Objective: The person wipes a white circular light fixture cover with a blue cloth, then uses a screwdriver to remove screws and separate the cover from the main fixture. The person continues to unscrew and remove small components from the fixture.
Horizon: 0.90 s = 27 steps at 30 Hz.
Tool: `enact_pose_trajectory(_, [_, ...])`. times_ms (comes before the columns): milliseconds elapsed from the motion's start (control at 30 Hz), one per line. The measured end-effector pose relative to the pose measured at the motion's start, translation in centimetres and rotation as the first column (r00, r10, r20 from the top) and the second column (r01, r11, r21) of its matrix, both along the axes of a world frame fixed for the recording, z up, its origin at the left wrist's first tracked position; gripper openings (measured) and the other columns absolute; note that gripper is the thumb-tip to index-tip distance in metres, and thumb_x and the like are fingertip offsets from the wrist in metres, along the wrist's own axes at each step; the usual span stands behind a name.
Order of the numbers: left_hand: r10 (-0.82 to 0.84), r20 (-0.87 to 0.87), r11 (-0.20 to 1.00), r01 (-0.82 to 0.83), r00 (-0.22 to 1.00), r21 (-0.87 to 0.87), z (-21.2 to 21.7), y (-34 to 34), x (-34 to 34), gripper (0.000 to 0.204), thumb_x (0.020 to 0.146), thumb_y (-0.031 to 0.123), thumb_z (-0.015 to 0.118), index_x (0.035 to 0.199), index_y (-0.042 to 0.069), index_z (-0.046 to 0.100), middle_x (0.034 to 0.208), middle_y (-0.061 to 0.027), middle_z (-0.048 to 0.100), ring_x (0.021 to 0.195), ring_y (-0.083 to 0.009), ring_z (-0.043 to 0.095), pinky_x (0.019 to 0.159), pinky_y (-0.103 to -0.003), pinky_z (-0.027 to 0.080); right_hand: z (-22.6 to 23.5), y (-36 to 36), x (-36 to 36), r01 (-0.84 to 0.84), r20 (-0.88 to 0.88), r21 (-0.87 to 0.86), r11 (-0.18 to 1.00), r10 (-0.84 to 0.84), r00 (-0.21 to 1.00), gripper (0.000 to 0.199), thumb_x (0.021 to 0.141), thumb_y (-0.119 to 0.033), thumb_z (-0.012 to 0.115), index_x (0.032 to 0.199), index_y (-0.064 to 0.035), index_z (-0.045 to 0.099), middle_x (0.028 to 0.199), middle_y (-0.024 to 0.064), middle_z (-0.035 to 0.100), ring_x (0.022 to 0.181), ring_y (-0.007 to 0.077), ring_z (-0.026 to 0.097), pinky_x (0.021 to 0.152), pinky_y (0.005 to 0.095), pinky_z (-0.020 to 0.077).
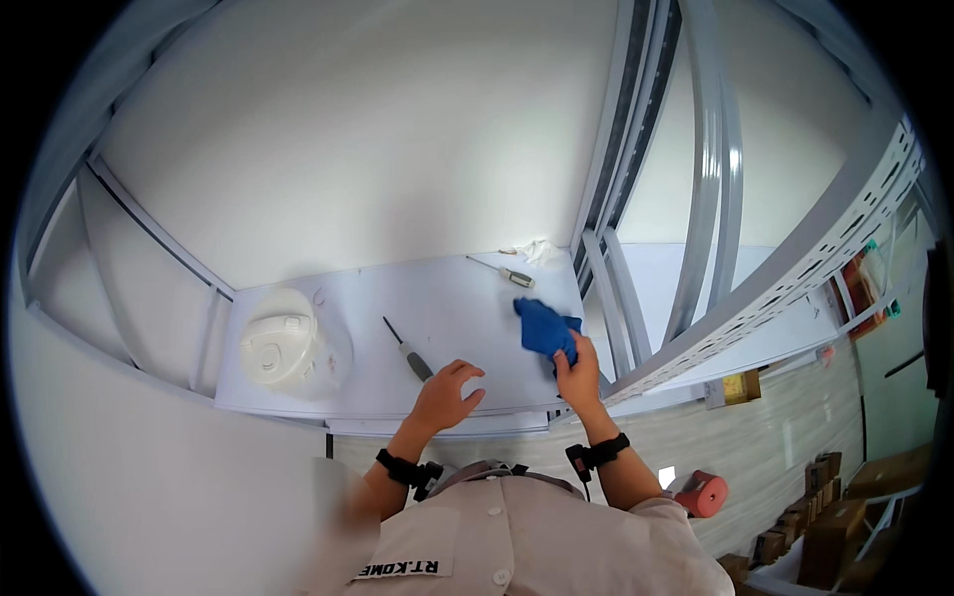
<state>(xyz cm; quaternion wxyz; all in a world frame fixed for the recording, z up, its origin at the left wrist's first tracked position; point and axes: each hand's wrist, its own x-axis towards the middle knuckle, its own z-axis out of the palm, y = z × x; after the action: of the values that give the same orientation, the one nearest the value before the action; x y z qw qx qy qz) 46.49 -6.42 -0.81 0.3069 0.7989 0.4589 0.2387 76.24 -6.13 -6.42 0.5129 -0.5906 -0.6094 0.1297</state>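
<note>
A blue cloth (546,329) is gripped in my right hand (579,374), bunched up over the right end of the white shelf (467,343). My left hand (445,396) hovers at the shelf's front edge, fingers bent and apart, with nothing in it. Just beyond it lies a screwdriver (413,361) with a grey handle and a dark shaft. Farther back, a second screwdriver (516,277) with a pale and dark handle rests near the rear edge, next to a crumpled white tissue (538,252). On the left stands a rounded white lidded appliance (281,348), like a rice cooker.
Grey metal rack posts (711,169) rise on the right, close to my right hand. A perforated grey beam (785,268) slants across that side. Below are a red roll (703,494), a small yellow box (735,388) and several cardboard boxes (835,541).
</note>
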Motion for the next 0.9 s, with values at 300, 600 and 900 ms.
enact_pose_trajectory(300, [0.007,0.644,0.972,0.146,0.765,-0.185,2.2,1.2,1.2,0.113,0.089,0.034,0.087,0.169,0.005,0.012,0.167,-0.0172,0.036,0.148,-0.0291,0.042,0.121,-0.045,0.039,10.4,-3.7,-1.5,-0.558,-0.736,0.185,0.809,0.49,0.467,0.068,0.101,-0.021,0.075,0.158,0.0001,0.043,0.144,0.0081,0.062,0.129,0.0178,0.058,0.114,0.034,0.0428])
enact_pose_trajectory(600, [0.088,0.655,0.92,0.191,0.75,-0.342,6.0,-0.6,0.6,0.066,0.093,0.019,0.083,0.148,0.002,0.051,0.135,-0.0124,0.065,0.124,-0.0206,0.06,0.106,-0.04,0.05,9.5,-5.1,-2.3,-0.674,-0.629,-0.026,0.738,0.512,0.585,0.08,0.097,-0.025,0.08,0.161,-0.0027,0.037,0.148,0.0089,0.056,0.137,0.02,0.051,0.118,0.0373,0.0371])
enact_pose_trajectory(900, [0.029,0.678,0.983,0.103,0.735,-0.154,8.4,-2.8,-4.0,0.081,0.08,0.014,0.085,0.152,0.007,0.048,0.139,-0.0121,0.058,0.131,-0.0236,0.055,0.113,-0.039,0.043,9.6,-3.8,-4.2,-0.597,-0.575,-0.078,0.798,0.453,0.681,0.046,0.098,-0.014,0.075,0.139,0.0006,0.06,0.13,0.0081,0.067,0.121,0.0165,0.06,0.107,0.0326,0.0458])
